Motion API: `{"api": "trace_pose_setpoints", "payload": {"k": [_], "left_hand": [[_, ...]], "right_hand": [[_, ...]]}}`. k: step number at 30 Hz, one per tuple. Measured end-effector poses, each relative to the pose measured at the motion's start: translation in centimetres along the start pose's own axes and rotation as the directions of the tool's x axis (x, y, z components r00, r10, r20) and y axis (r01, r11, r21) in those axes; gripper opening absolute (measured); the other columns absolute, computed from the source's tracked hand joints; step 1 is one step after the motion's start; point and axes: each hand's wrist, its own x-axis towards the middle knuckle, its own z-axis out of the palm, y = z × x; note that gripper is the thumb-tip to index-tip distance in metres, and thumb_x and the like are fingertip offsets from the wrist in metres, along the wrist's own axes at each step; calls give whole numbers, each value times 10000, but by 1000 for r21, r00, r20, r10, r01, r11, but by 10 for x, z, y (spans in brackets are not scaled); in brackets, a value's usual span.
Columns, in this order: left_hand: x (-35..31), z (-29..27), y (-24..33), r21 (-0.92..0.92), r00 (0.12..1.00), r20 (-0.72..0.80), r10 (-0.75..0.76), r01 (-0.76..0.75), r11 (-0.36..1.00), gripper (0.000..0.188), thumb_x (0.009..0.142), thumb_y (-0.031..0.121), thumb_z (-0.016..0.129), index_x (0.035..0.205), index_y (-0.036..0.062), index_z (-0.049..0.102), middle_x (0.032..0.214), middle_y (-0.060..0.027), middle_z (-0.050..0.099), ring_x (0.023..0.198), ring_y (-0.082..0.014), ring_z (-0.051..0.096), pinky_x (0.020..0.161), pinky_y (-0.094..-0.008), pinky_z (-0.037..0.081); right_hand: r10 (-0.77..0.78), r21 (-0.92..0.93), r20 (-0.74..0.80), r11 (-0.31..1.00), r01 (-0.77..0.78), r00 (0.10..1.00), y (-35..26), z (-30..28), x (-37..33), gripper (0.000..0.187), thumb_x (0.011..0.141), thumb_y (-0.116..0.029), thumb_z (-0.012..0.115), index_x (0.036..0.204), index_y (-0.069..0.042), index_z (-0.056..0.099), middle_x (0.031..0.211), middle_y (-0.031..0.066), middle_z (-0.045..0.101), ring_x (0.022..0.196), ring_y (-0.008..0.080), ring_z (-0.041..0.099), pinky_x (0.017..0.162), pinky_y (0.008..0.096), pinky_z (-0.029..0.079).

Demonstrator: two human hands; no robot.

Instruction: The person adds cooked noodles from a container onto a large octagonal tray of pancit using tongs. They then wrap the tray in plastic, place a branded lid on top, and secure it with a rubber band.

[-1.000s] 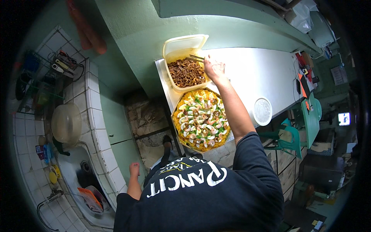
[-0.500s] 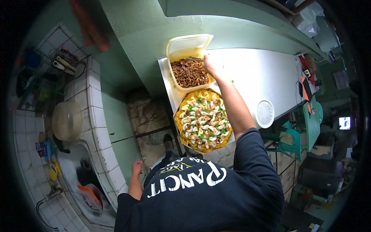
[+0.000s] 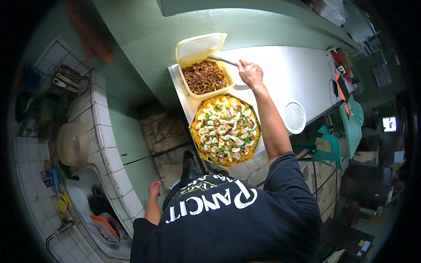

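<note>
My right hand (image 3: 251,74) is closed round one end of a long, slim grey utensil (image 3: 221,60); its kind is not clear. The utensil's other end reaches past the rim of a yellowish plastic container (image 3: 184,90), which holds dark brown shredded or sliced food (image 3: 204,76). The container's lid (image 3: 199,46) stands raised behind it. Just in front lies an octagonal tray of orange-yellow noodles (image 3: 226,130), topped with egg slices, shrimp and green bits. My left hand (image 3: 154,188) hangs low beside my body, fingers curled, with nothing visible in it.
The white table (image 3: 272,61) runs along a green wall. A round white tub or lid (image 3: 294,117) sits by its near edge, beside my right forearm. A tiled sink (image 3: 83,188) is at the left, a teal chair (image 3: 326,149) at the right.
My right hand has drawn back to the right from the container, so more of the utensil shows. The whole view has shifted slightly. My left hand stays low.
</note>
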Motion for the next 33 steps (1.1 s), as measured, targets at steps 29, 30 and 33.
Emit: {"api": "trace_pose_setpoints", "payload": {"k": [29,30,33], "left_hand": [[-11,13,50,68,983,130,126,-135,988,194,879,286,612,1004,137,608,624,32,475,468,-86,430,444,-303,456],[-12,13,47,73,987,124,103,-113,991,192,880,284,611,1004,138,606,621,34,474,467,-86,430,447,-306,459],[-12,12,30,72,992,120,27,-36,997,186,876,281,613,995,139,600,608,38,470,466,-89,431,455,-314,462]], "right_hand": [[131,537,-6,837,-107,991,160,19,-309,159,876,-132,581,937,-8,660,687,57,508,630,141,490,583,276,389],[134,527,8,842,-118,991,160,15,-307,158,873,-131,585,937,-9,661,682,59,503,623,145,489,578,280,388],[183,535,48,826,-180,982,159,0,-297,162,875,-131,581,945,-9,662,691,62,526,623,146,499,582,277,394]]}}
